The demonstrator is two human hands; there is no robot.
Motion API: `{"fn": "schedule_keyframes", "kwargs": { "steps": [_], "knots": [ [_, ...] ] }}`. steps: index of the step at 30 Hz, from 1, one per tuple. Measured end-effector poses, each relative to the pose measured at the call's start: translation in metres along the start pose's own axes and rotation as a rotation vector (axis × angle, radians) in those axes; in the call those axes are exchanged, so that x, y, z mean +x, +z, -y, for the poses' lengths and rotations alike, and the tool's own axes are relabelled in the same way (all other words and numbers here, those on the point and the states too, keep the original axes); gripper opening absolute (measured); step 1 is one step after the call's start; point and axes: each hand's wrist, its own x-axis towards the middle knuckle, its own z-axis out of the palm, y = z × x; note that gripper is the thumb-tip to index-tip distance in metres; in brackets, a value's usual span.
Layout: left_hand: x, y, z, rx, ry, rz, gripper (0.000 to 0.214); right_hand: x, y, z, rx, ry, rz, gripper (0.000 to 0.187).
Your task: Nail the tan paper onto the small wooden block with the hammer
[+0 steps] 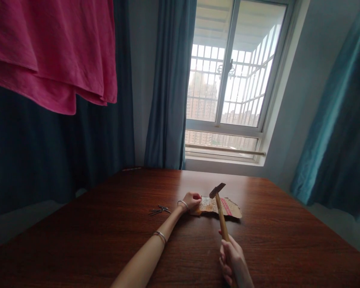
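My right hand (pixel 232 258) is wrapped round the wooden handle of a hammer (pixel 221 216). Its dark metal head is raised above a flat, worn piece of what looks like cardboard (pixel 235 209) lying on the table. At the left end of that piece, my left hand (pixel 192 201) pinches a thin upright nail (pixel 201 198), partly hidden by the fingers. Small dark marks cover the piece's pale left part, and a pink band crosses it farther right. Several loose nails (pixel 159 210) lie on the wood to the left of my left wrist.
The brown wooden table (pixel 108 248) reaches to the wall under a barred window (pixel 225 80). Blue curtains (pixel 171 88) hang beside the window. A pink cloth (pixel 54 52) hangs at the upper left, above the table's height.
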Motion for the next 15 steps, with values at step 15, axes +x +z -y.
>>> {"fn": "schedule_keyframes", "kwargs": {
  "steps": [15],
  "knots": [
    [0.0, -0.003, -0.009, -0.002, 0.001, 0.024, 0.023, -0.004, 0.01, 0.027, -0.204, -0.063, -0.029, 0.046]
  ]
}}
